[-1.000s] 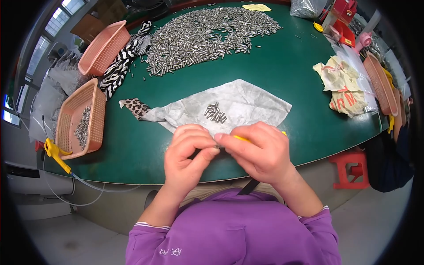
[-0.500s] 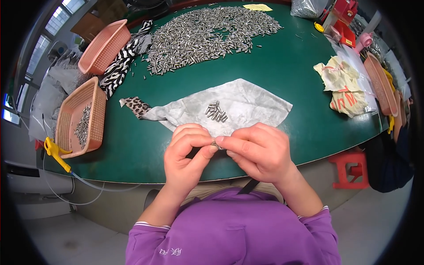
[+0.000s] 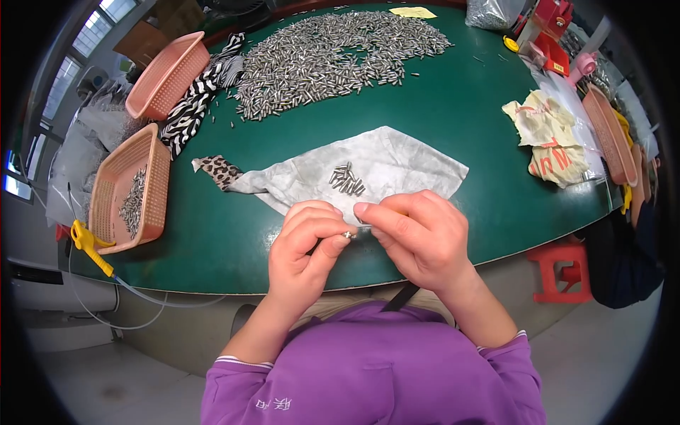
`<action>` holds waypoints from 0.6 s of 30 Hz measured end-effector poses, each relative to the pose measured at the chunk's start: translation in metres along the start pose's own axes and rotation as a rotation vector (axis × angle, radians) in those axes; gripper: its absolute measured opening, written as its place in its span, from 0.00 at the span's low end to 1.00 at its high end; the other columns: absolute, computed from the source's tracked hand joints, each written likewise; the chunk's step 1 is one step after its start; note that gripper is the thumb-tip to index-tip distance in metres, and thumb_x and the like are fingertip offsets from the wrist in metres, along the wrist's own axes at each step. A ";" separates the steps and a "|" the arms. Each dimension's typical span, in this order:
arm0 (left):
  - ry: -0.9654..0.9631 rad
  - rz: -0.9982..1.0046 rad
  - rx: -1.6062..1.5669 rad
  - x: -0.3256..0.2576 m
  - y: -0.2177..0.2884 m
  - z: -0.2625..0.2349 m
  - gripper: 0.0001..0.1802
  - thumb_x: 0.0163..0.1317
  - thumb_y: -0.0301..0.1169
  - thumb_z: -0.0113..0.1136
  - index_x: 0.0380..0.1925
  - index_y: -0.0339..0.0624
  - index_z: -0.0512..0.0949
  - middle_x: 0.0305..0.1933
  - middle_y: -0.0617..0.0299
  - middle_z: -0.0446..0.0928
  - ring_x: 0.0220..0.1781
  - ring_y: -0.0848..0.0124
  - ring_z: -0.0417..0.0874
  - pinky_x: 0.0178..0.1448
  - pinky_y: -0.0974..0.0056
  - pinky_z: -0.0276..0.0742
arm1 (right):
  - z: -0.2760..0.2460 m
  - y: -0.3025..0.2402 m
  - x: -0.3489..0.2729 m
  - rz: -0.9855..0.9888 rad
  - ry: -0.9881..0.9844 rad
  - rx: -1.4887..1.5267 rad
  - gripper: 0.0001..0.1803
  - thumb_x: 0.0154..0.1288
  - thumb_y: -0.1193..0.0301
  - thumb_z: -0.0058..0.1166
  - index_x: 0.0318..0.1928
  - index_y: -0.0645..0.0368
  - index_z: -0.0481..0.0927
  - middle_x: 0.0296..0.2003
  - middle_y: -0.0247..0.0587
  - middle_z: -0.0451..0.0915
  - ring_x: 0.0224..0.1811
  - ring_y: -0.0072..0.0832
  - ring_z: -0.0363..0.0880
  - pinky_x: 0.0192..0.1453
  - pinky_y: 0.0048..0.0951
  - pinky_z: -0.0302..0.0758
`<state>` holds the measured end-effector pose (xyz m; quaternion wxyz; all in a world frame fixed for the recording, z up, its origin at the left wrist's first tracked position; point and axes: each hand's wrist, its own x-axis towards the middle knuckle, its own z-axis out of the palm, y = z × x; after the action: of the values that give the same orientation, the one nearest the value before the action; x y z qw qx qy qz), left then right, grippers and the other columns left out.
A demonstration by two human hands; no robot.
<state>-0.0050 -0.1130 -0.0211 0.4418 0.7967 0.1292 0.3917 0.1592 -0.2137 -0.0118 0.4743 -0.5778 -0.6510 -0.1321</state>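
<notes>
Both hands are raised over the near edge of a grey-white cloth (image 3: 404,157). My left hand (image 3: 301,248) is closed, pinching a small shiny metal pin (image 3: 347,234) between thumb and fingertips. Just to its right, my right hand (image 3: 425,241) is closed in a pinch, its fingertips a little apart from the left ones. Whatever it holds, if anything, is mostly hidden by its fingers. Beyond the hands, a small pile of metal pins (image 3: 347,180) lies on the cloth.
A wide heap of metal pins (image 3: 333,64) covers the far part of the green table (image 3: 297,138). At left are a pink basket (image 3: 159,205) with pins, another basket (image 3: 170,78) and a yellow air gun (image 3: 88,244). Crumpled bags (image 3: 552,134) lie at right.
My right hand's fingertips have drawn away from the left hand's, up and slightly right. The metal pin in my left hand shows more clearly now. The pile on the cloth looks the same.
</notes>
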 end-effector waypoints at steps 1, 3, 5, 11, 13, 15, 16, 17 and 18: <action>0.008 -0.005 -0.018 0.000 -0.001 0.000 0.03 0.59 0.26 0.65 0.33 0.39 0.80 0.35 0.61 0.79 0.45 0.62 0.78 0.51 0.62 0.73 | -0.001 -0.001 0.000 -0.001 0.000 0.001 0.20 0.47 0.72 0.64 0.45 0.48 0.85 0.30 0.29 0.78 0.25 0.27 0.75 0.27 0.27 0.72; 0.008 -0.009 -0.021 -0.002 -0.002 0.000 0.03 0.60 0.25 0.64 0.33 0.39 0.80 0.35 0.61 0.79 0.45 0.62 0.78 0.51 0.62 0.73 | -0.003 -0.002 0.001 -0.021 -0.042 0.010 0.20 0.47 0.72 0.64 0.45 0.48 0.86 0.29 0.28 0.79 0.24 0.27 0.75 0.26 0.26 0.72; 0.007 -0.013 -0.025 -0.003 -0.003 0.000 0.03 0.61 0.25 0.63 0.34 0.39 0.79 0.35 0.60 0.79 0.45 0.62 0.78 0.51 0.62 0.73 | -0.003 -0.002 0.002 -0.041 -0.039 0.041 0.18 0.49 0.73 0.65 0.44 0.50 0.86 0.28 0.29 0.79 0.23 0.26 0.75 0.26 0.26 0.70; 0.024 0.000 -0.017 -0.002 -0.003 0.001 0.03 0.62 0.25 0.62 0.34 0.37 0.78 0.35 0.59 0.77 0.44 0.61 0.78 0.50 0.62 0.73 | -0.002 -0.001 0.001 -0.072 -0.056 0.080 0.15 0.49 0.73 0.66 0.41 0.52 0.86 0.27 0.29 0.80 0.23 0.25 0.75 0.25 0.25 0.69; 0.021 0.009 -0.004 -0.002 -0.003 0.001 0.03 0.62 0.24 0.62 0.34 0.37 0.77 0.36 0.58 0.77 0.44 0.61 0.77 0.50 0.62 0.73 | -0.001 -0.001 0.001 -0.075 -0.052 0.082 0.15 0.49 0.73 0.66 0.41 0.52 0.86 0.27 0.29 0.80 0.23 0.25 0.75 0.25 0.25 0.69; 0.018 0.012 0.003 -0.002 -0.003 0.001 0.03 0.62 0.25 0.61 0.34 0.37 0.77 0.35 0.58 0.77 0.44 0.61 0.77 0.50 0.61 0.73 | -0.002 -0.001 0.001 -0.076 -0.052 0.086 0.15 0.48 0.73 0.66 0.41 0.52 0.86 0.27 0.29 0.80 0.23 0.25 0.75 0.25 0.25 0.69; 0.015 0.014 0.010 -0.002 -0.003 0.001 0.03 0.63 0.25 0.61 0.34 0.37 0.77 0.35 0.58 0.77 0.44 0.60 0.77 0.50 0.61 0.73 | -0.002 -0.001 0.001 -0.076 -0.052 0.087 0.15 0.48 0.73 0.66 0.41 0.52 0.86 0.27 0.29 0.80 0.23 0.25 0.75 0.25 0.25 0.69; 0.015 0.014 0.010 -0.002 -0.002 0.000 0.03 0.63 0.25 0.61 0.34 0.37 0.77 0.35 0.58 0.77 0.44 0.60 0.77 0.50 0.61 0.73 | -0.002 -0.001 0.001 -0.073 -0.056 0.093 0.15 0.48 0.73 0.66 0.41 0.52 0.86 0.27 0.29 0.80 0.23 0.25 0.75 0.25 0.25 0.69; 0.011 0.019 0.036 -0.002 -0.002 0.000 0.03 0.63 0.25 0.61 0.33 0.37 0.78 0.35 0.59 0.77 0.45 0.60 0.77 0.51 0.61 0.72 | -0.002 -0.001 0.001 -0.070 -0.060 0.099 0.16 0.48 0.73 0.66 0.41 0.52 0.86 0.28 0.29 0.81 0.23 0.25 0.75 0.25 0.25 0.69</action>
<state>-0.0059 -0.1130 -0.0240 0.4230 0.8035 0.1310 0.3979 0.1590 -0.2148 -0.0094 0.4778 -0.5341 -0.6904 -0.0988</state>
